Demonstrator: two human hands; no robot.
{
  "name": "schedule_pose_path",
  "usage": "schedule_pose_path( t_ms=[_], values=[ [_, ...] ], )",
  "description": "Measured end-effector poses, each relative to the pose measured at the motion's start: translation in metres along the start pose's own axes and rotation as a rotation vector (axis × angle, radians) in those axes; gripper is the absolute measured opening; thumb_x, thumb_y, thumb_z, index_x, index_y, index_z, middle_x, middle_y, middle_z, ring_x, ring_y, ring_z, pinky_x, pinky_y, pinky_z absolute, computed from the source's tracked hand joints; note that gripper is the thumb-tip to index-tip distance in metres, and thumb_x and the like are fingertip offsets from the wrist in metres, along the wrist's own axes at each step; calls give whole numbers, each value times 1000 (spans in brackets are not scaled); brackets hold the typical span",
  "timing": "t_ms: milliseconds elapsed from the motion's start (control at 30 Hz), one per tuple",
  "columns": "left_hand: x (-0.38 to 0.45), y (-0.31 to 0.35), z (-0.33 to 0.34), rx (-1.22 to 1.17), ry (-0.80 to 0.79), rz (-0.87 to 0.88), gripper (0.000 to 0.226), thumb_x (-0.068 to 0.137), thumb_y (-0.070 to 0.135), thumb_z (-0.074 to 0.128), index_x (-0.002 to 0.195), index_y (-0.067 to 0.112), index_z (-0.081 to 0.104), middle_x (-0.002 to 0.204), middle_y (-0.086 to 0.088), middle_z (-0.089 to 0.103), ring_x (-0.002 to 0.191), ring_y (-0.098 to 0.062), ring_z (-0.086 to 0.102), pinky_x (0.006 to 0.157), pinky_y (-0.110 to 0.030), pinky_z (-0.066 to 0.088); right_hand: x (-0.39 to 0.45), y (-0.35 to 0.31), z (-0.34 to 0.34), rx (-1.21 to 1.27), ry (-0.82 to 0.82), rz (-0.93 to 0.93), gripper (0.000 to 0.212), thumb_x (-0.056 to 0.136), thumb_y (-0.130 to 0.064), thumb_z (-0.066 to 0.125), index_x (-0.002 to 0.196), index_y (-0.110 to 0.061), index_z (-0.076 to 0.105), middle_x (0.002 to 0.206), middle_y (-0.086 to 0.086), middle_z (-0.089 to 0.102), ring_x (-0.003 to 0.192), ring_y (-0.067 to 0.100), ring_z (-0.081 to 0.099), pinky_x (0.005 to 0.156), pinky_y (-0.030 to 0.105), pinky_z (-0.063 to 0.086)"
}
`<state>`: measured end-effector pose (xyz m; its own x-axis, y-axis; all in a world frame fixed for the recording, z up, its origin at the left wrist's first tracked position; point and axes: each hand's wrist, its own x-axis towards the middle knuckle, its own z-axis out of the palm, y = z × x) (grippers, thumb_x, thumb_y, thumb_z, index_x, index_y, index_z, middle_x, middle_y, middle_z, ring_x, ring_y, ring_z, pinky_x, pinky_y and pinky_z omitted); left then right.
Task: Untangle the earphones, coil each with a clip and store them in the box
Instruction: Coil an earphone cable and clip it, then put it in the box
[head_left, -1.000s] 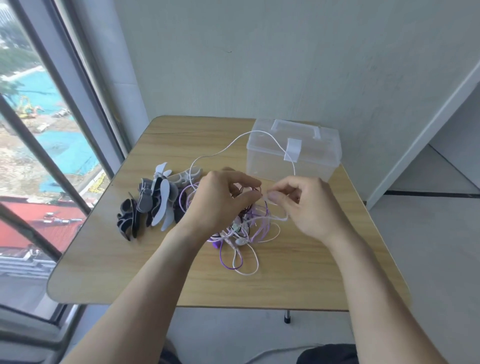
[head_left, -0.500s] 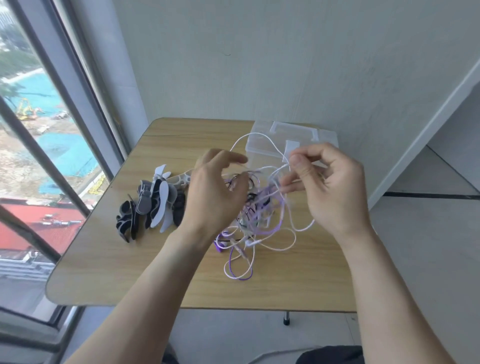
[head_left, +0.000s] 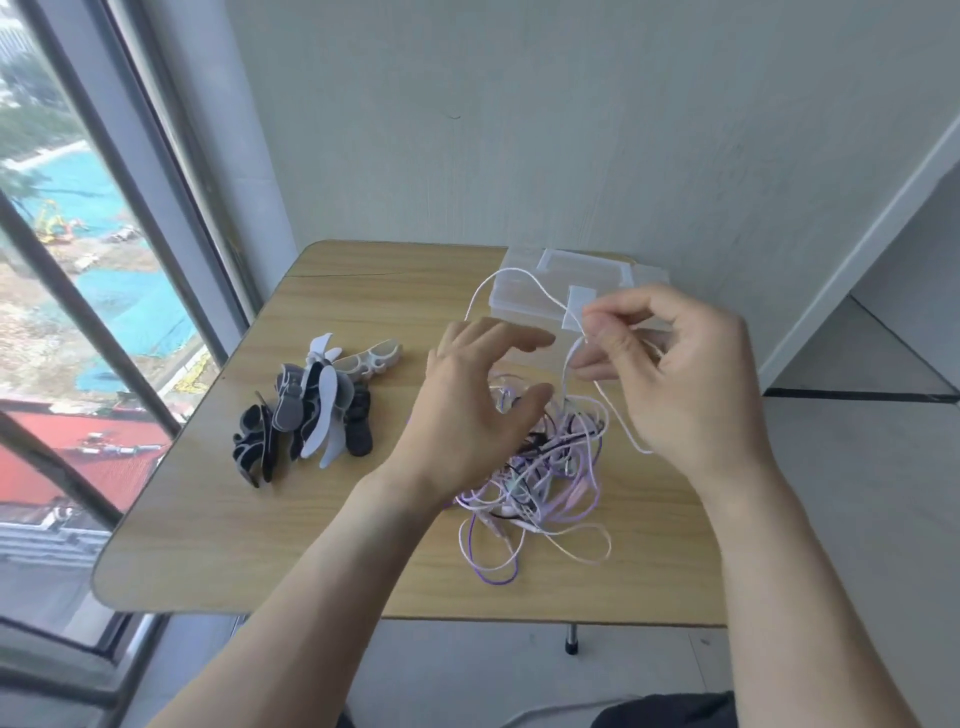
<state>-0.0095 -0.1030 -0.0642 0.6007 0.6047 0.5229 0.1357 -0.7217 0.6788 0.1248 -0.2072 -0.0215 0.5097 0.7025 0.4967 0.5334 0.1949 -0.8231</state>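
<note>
A tangle of white, purple and black earphone cables (head_left: 540, 478) lies on the wooden table (head_left: 249, 519), right of centre. My right hand (head_left: 675, 379) is raised above it and pinches a white cable (head_left: 511, 275) between thumb and fingertips; that cable loops up in front of the box. My left hand (head_left: 467, 410) hovers over the tangle's left side with spread, loosely bent fingers and holds nothing. The clear plastic box (head_left: 524, 301) with its lid down stands at the table's back right, partly behind my right hand. A pile of black, grey and white clips (head_left: 311, 410) lies to the left.
A window with dark frames (head_left: 130, 218) runs along the left side of the table. A white wall (head_left: 519, 130) stands right behind the table. The table's right edge borders open floor (head_left: 857, 467).
My right hand has lifted off the table with the white cable and now holds it higher. My left hand has let go of the tangle and opened above it.
</note>
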Motion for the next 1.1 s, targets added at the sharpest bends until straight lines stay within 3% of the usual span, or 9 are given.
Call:
schedule_pose_path(
  t_ms=[133,333,533,733,800,900,967,1033,1100],
  values=[
    [-1,3,7,20,10,72,6,82,24,69,80,30,70,85,12,66,89,-13,56,86,-49,43,1,-2,6,193,50,19,9,97,-6,62,92,-12,66,70,-7,68,67,23,74,66,36,63],
    [-6,-5,16,90,-169,27,24,88,46,59,88,31,77,93,17,68,101,-9,54,92,-31,33,2,-3,9,460,132,85,8,98,-4,58,92,-7,62,88,15,56,67,24,70,66,37,61],
    [-2,-14,13,157,-158,-53,23,90,44,58,87,33,78,88,15,71,92,-12,59,90,-45,48,7,-2,-4,611,284,71,10,101,-6,53,94,-8,59,64,-2,65,65,21,70,65,34,58],
    [5,-16,-7,124,-151,-124,16,83,24,70,95,27,79,94,13,74,85,-8,69,82,-30,54,10,13,-16,698,452,171,11,102,-11,54,93,-12,60,61,-4,62,61,15,65,65,29,56],
    [6,-19,-12,118,-120,-145,17,82,18,71,94,27,78,90,12,71,81,-8,68,78,-28,53,10,20,-18,669,383,309,14,102,-11,54,89,-13,60,60,-4,58,55,12,59,57,26,53],
    [6,-29,-17,104,-125,-195,24,87,15,66,107,25,75,91,11,68,79,-7,66,78,-21,51,5,24,-20,441,9,558,16,101,-13,52,90,-9,63,65,2,54,50,13,56,49,27,50],
    [5,-33,-18,106,-170,-204,25,91,16,65,113,23,75,94,10,68,82,-5,66,80,-14,50,1,27,-16,260,-201,615,28,98,-30,53,95,-6,67,74,6,58,56,17,61,54,30,56],
    [3,-33,-17,106,-195,-172,21,93,16,66,110,22,77,96,9,67,80,-6,64,77,-8,45,-1,27,-9,59,-226,515,47,88,-55,55,97,-11,69,84,5,69,72,20,69,71,35,59],
    [1,-29,-13,137,-185,-124,18,94,17,66,106,22,79,95,6,68,79,-11,64,76,-17,46,-1,22,-2,-114,-229,304,53,80,-71,57,101,-23,69,94,-3,73,86,15,71,81,29,57]
  ],
)
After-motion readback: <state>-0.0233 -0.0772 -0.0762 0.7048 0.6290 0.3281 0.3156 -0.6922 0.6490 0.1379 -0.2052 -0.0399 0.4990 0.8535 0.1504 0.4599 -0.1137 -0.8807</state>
